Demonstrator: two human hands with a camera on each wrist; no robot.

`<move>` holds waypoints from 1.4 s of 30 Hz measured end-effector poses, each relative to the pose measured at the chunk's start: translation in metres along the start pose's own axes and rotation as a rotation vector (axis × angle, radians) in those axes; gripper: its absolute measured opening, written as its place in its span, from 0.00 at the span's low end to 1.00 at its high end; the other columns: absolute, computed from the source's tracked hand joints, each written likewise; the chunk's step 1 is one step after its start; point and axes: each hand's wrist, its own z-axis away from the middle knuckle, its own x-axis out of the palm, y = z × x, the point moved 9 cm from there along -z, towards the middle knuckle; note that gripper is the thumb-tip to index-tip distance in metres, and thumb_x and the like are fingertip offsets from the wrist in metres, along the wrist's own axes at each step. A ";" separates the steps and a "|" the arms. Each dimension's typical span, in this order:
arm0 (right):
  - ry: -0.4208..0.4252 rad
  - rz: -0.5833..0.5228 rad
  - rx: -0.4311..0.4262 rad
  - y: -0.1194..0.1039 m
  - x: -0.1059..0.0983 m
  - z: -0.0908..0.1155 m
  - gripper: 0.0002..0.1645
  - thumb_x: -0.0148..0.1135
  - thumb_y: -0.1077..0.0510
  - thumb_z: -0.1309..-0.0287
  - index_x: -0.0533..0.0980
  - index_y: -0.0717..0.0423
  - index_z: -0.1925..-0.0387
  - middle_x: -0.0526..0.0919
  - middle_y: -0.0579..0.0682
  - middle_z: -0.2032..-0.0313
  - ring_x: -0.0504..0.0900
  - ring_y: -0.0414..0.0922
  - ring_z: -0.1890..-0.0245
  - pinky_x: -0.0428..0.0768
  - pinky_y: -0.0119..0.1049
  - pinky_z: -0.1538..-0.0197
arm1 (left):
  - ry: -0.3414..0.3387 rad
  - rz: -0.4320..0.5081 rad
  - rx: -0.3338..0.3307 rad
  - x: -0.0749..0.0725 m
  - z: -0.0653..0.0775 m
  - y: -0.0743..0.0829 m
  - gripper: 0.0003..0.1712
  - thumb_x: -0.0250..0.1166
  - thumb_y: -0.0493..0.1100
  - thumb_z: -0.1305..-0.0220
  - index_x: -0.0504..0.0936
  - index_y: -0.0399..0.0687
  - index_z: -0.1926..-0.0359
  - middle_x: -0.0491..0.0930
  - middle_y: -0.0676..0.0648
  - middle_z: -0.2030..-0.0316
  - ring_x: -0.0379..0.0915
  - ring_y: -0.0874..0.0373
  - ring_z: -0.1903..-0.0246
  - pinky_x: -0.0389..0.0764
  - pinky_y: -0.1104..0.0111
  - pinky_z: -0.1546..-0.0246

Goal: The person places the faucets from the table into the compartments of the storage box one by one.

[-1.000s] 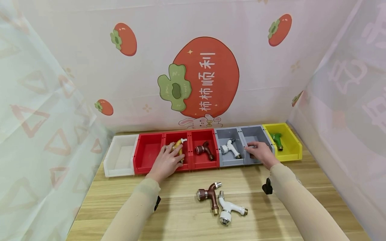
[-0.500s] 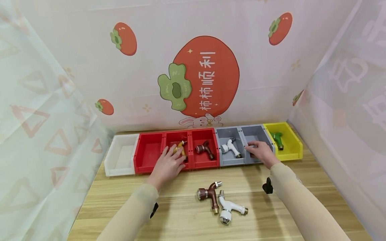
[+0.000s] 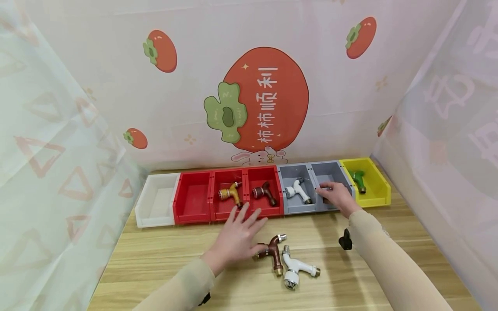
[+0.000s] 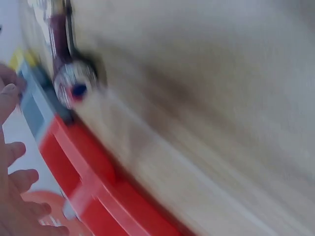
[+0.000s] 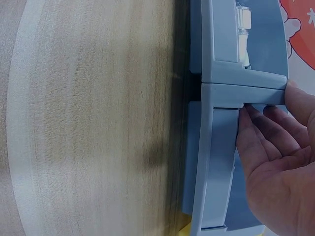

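My left hand (image 3: 238, 236), fingers spread and holding nothing, hovers over the table beside a brown faucet (image 3: 275, 255), partly covering its handle. A white faucet (image 3: 296, 268) lies to the right of the brown one. At the row of bins, my right hand (image 3: 337, 196) pinches the side wall of the right grey bin (image 5: 224, 162), with the thumb on the wall's top and the fingers inside. A yellow faucet (image 3: 231, 194) lies in the middle red bin (image 3: 226, 214). The left wrist view is blurred, with the left fingers (image 4: 24, 179) at its edge.
The right red bin (image 3: 266, 211) holds another brown faucet (image 3: 265, 194), the left grey bin (image 3: 299, 209) a white faucet (image 3: 298, 191), the yellow bin (image 3: 375, 185) a green faucet (image 3: 357, 180). A white bin (image 3: 156, 201) ends the row at left. A printed cloth (image 3: 186, 108) hangs behind.
My left hand has let go of the yellow faucet, which now lies in the middle red bin, and has moved toward me and right. The right hand has stayed in place.
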 end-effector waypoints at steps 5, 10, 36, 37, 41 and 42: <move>0.003 0.000 0.009 0.001 0.000 0.000 0.37 0.58 0.45 0.26 0.64 0.63 0.26 0.70 0.68 0.32 0.77 0.62 0.37 0.73 0.59 0.32 | -0.006 -0.003 0.082 0.008 0.006 0.036 0.50 0.60 0.79 0.41 0.67 0.63 0.24 0.58 0.47 0.22 0.52 0.34 0.24 0.54 0.37 0.27; 0.002 0.002 0.006 0.000 0.000 0.001 0.37 0.57 0.45 0.25 0.64 0.62 0.26 0.70 0.68 0.32 0.77 0.62 0.37 0.73 0.59 0.32 | 0.017 -0.043 0.175 0.011 0.011 0.064 0.48 0.58 0.82 0.43 0.72 0.67 0.28 0.63 0.46 0.24 0.56 0.34 0.26 0.62 0.37 0.30; -0.008 0.002 0.000 -0.001 0.002 0.003 0.39 0.57 0.45 0.25 0.62 0.63 0.25 0.68 0.69 0.30 0.76 0.62 0.36 0.71 0.59 0.31 | -0.044 -0.098 0.194 0.030 0.013 0.074 0.32 0.65 0.74 0.41 0.86 0.63 0.45 0.78 0.49 0.36 0.79 0.45 0.44 0.81 0.51 0.43; -0.008 0.001 0.000 -0.001 0.002 0.003 0.39 0.57 0.45 0.25 0.62 0.63 0.25 0.68 0.68 0.30 0.76 0.62 0.36 0.71 0.59 0.31 | -0.042 -0.097 0.191 0.031 0.014 0.073 0.31 0.66 0.74 0.41 0.87 0.62 0.46 0.79 0.49 0.36 0.79 0.46 0.44 0.81 0.52 0.44; -0.009 0.008 -0.006 -0.001 0.002 0.004 0.39 0.56 0.45 0.25 0.61 0.62 0.24 0.69 0.68 0.31 0.77 0.61 0.36 0.72 0.59 0.32 | -0.067 -0.069 0.173 0.033 0.015 0.068 0.27 0.67 0.70 0.39 0.86 0.62 0.47 0.79 0.49 0.36 0.79 0.46 0.43 0.81 0.51 0.44; -0.009 0.009 -0.006 -0.001 0.002 0.004 0.39 0.56 0.45 0.25 0.62 0.62 0.24 0.69 0.68 0.31 0.77 0.61 0.36 0.72 0.59 0.32 | -0.080 -0.060 0.168 0.034 0.016 0.066 0.25 0.67 0.69 0.38 0.86 0.63 0.47 0.78 0.48 0.36 0.78 0.46 0.42 0.81 0.50 0.43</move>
